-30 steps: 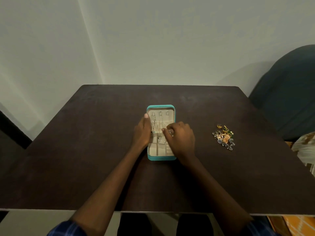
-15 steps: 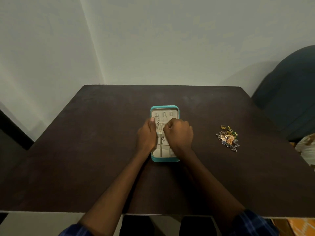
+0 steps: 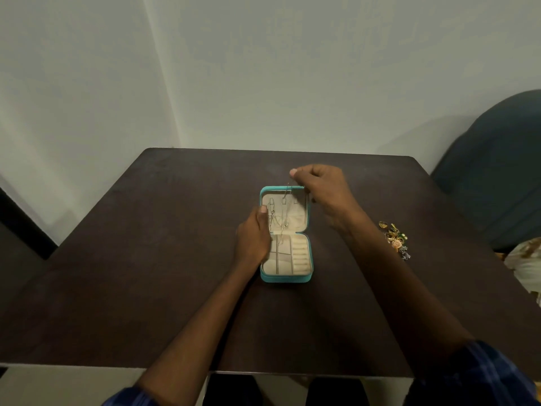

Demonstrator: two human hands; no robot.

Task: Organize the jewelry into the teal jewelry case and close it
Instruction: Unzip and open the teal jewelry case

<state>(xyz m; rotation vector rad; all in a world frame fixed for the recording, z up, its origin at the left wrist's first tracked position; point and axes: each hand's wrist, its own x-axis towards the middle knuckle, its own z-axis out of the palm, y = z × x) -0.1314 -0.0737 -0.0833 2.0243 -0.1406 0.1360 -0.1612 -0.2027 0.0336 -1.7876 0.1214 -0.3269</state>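
The teal jewelry case (image 3: 285, 278) lies open flat in the middle of the dark table, its cream lining showing. Thin chains hang in its far half. My right hand (image 3: 322, 186) is raised above the case's far edge, thumb and finger pinched on a thin chain necklace (image 3: 285, 206) that trails down into the case. My left hand (image 3: 253, 238) rests against the case's left side at the hinge, thumb on the rim. A small pile of loose jewelry (image 3: 395, 240), gold, green and silver pieces, lies on the table to the right of my right forearm.
The dark wooden table (image 3: 146, 259) stands against a pale wall corner. A dark blue rounded chair back (image 3: 497, 171) stands at the right. A patterned cloth (image 3: 527, 262) shows at the right edge.
My right hand has lifted from inside the case up past its far edge, pulling a chain taut. My left hand has slid to the case's left side.
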